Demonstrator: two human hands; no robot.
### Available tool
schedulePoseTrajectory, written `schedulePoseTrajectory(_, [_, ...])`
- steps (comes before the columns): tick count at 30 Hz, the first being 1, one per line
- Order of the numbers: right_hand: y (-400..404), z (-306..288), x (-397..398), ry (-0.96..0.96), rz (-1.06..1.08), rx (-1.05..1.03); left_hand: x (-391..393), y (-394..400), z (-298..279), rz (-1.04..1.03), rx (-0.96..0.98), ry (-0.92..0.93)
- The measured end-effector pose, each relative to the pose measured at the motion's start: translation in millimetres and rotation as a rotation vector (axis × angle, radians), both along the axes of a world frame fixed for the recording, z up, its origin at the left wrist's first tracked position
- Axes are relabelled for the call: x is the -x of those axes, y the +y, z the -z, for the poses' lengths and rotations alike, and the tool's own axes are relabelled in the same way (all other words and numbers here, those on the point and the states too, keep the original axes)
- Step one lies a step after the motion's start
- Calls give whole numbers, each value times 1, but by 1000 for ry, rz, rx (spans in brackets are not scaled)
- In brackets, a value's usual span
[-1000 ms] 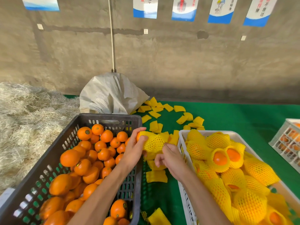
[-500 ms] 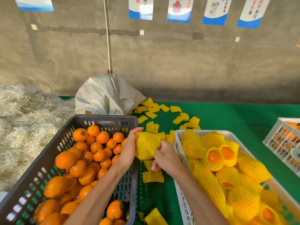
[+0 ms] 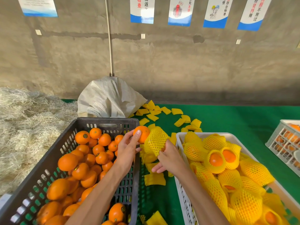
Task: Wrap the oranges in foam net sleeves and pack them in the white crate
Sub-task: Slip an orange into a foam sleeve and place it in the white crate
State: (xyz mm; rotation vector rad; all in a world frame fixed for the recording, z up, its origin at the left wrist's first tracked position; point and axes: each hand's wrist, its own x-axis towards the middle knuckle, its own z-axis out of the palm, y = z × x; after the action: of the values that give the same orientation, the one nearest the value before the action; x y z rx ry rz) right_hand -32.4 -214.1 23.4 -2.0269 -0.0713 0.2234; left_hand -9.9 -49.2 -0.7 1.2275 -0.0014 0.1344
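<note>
The left hand point(image 3: 127, 149) now grips a bare orange point(image 3: 141, 133) in curled fingertips; half a second earlier netting covered it. The right hand point(image 3: 170, 157) pinches the foam sleeve point(image 3: 156, 141), just beside the white crate point(image 3: 181, 189).

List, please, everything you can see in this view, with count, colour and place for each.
dark crate: one, grey-black, left, full of bare oranges
bare oranges: many, orange, in the dark crate
white crate: one, right of centre, holding wrapped oranges
wrapped oranges: many, in yellow net, in the white crate
loose sleeves: many, yellow, flat on the green mat between and behind the crates
mat: green, under everything
sack: one, white, behind the dark crate
straw: pale pile, far left
second white crate: one, far right edge, oranges inside
posters: five, white and blue, on the wall
orange: one, held, partly in a sleeve
left hand: holds the orange
right hand: grips the sleeve
</note>
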Motion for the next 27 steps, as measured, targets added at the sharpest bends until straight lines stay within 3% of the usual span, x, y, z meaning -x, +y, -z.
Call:
schedulePoseTrajectory(6, [1,-1,4,22,-111,19,2,1,-2,5,-101,48])
schedulePoseTrajectory(9, [4,-1,6,60,-139,24,9,-2,-6,34,-256,-67])
schedulePoseTrajectory(18, [5,-1,8,62,-58,-249,11,0,-12,126,-436,-184])
schedulePoseTrajectory(27, [0,3,-1,19,-67,-305,6,0,-8,146,-494,-152])
